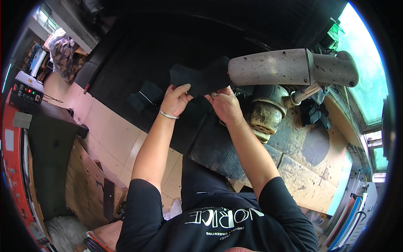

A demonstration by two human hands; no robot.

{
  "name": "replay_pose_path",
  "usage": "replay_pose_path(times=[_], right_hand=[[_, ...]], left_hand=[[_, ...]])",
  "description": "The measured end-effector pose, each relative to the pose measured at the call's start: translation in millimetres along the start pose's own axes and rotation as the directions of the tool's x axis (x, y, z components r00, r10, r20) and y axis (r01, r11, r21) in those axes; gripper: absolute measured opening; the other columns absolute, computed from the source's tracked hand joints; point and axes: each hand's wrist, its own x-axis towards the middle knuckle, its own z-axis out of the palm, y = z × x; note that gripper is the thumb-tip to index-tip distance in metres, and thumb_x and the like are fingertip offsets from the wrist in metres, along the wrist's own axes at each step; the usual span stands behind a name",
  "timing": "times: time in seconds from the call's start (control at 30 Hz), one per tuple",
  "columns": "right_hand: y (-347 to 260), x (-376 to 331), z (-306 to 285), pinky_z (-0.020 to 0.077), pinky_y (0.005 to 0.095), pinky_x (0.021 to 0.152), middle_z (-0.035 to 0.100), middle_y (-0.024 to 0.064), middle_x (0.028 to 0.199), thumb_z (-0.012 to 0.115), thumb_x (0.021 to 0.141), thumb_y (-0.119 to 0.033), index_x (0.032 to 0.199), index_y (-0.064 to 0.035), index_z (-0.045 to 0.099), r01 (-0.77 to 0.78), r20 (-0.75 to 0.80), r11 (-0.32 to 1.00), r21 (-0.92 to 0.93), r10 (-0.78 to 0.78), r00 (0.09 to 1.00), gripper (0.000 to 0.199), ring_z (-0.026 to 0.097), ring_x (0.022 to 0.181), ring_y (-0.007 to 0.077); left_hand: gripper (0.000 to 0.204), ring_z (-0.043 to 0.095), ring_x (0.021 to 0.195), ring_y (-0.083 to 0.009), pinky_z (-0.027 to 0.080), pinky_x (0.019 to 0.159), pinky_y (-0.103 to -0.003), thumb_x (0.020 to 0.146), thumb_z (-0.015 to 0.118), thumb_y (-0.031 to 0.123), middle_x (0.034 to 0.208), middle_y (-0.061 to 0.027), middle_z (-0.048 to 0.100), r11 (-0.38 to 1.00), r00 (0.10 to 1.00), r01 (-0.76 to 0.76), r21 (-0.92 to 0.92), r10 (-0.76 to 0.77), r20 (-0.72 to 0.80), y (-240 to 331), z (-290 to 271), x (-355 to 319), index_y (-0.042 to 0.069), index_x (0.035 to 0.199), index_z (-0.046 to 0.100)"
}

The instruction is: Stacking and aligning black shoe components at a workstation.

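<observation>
Between both hands spreads a dark, irregularly cut sheet (191, 77), thin and flexible; whether it is cloth or leather I cannot tell. My left hand (176, 99), with a silver bangle at the wrist, pinches its near left edge, thumb on top. At the near right edge my right hand (224, 103) grips the same sheet with fingers closed. Beyond it lies a black work surface (138, 46). Left of my left hand rests a small stack of dark pieces (145, 96) with a white strip across it. The sheet's far right part passes close to a ribbed grey machine arm (270, 67).
Under the arm stands a stained metal cylinder (266, 115) on a cardboard-covered table (308, 178). Dark scraps (315, 113) lie farther right, near a window (363, 63). At left are a control box with buttons (27, 89) and a tiled floor (111, 130).
</observation>
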Motion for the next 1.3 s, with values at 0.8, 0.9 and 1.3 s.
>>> replay_pose_path(times=[0.8,0.9,1.3], right_hand=[[-0.6,-27.0,13.4,0.0424,0.0383,0.099,0.061,0.0028,0.118,0.050,0.079,0.010,0.124,-0.0121,0.055,-0.019,0.013,1.000,-0.013,0.019,1.000,0.050,0.057,0.110,0.0179],[-1.7,-29.4,15.3,0.0422,0.0383,0.100,0.061,0.0031,0.119,0.050,0.079,0.009,0.125,-0.0118,0.054,-0.016,0.021,1.000,-0.020,0.016,1.000,0.051,0.056,0.112,0.0183],[3.9,-36.8,20.0,0.0402,0.0376,0.102,0.057,0.0037,0.128,0.049,0.078,0.010,0.135,-0.0113,0.048,-0.021,0.068,1.000,-0.013,0.022,0.997,0.061,0.053,0.119,0.0177]], left_hand=[[0.020,0.069,0.093,-0.0209,0.058,0.083,-0.036,0.087,0.057,-0.005,0.099,-0.0099,0.070,0.999,0.998,0.028,-0.017,-0.027,0.063,-1.7,-3.9,-23.0,0.001,0.104,0.064],[0.018,0.069,0.091,-0.0205,0.059,0.080,-0.035,0.087,0.057,-0.005,0.097,-0.0097,0.070,0.999,0.999,0.020,-0.033,-0.018,0.051,-2.0,1.8,-25.1,0.001,0.102,0.065],[0.022,0.068,0.098,-0.0248,0.056,0.088,-0.039,0.088,0.055,-0.006,0.104,-0.0125,0.069,0.994,0.984,0.034,-0.101,-0.015,0.176,-0.8,-24.4,-33.8,0.001,0.107,0.064]])
